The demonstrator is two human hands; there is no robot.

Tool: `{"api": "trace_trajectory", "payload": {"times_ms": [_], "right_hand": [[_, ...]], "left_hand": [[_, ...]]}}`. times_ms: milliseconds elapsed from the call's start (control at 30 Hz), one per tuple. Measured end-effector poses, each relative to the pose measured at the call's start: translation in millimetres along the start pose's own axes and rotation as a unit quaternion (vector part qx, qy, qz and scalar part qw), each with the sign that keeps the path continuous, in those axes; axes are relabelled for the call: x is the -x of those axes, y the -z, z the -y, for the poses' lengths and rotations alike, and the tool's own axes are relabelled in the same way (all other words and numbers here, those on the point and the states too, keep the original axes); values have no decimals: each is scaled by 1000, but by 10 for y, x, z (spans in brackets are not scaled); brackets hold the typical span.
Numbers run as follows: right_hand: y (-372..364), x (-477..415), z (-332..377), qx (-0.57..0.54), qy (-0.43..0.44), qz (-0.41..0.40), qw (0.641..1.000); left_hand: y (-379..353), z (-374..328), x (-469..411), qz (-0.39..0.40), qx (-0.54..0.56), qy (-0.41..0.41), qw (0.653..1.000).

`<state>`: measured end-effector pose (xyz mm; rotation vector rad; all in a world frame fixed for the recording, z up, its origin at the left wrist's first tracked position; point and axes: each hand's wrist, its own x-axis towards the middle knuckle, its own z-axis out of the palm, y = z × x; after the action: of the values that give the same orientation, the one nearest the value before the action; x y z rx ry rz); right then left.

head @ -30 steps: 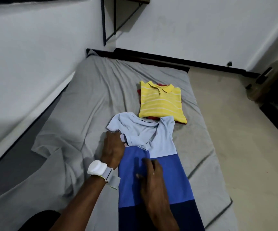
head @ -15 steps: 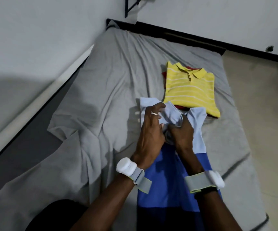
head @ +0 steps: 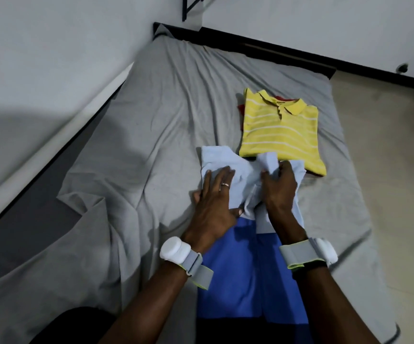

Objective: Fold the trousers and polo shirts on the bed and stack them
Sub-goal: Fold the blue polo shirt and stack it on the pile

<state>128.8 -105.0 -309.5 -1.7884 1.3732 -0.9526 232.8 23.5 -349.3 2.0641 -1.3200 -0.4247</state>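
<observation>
Cloth first: I see the colour-block polo shirt (head: 250, 281), pale blue on top, mid blue across the middle, navy at the hem. It lies lengthwise on the creased grey bed sheet (head: 176, 108), running from 6 o'clock in my view up to centre. The left hand (head: 216, 197) lies flat on its pale blue shoulder, fingers straight and spread, a thin ring (head: 225, 185) on one finger. The right hand (head: 279, 187), at 3 o'clock of the left, has curled fingers pinching a raised fold of pale blue cloth near the collar. At 12 o'clock of that hand, just past the shirt's top edge, sits a folded yellow polo shirt with white stripes (head: 280, 127). It is stacked on a red garment (head: 241, 109) that peeks out at its 10 o'clock corner. Both wrists wear grey straps with white pods (head: 176, 252). Beige floor (head: 387, 145) runs along 3 o'clock.
</observation>
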Motion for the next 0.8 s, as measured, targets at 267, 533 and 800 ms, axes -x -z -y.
{"api": "trace_trajectory", "payload": {"times_ms": [267, 533, 800], "right_hand": [[237, 77, 4, -178, -47, -10, 983], [265, 429, 178, -135, 121, 110, 977], [280, 833, 136, 18, 75, 67, 995]], "left_hand": [[128, 24, -55, 59, -18, 31, 998], [177, 59, -128, 101, 9, 28, 994], [282, 116, -183, -34, 395, 54, 917]]}}
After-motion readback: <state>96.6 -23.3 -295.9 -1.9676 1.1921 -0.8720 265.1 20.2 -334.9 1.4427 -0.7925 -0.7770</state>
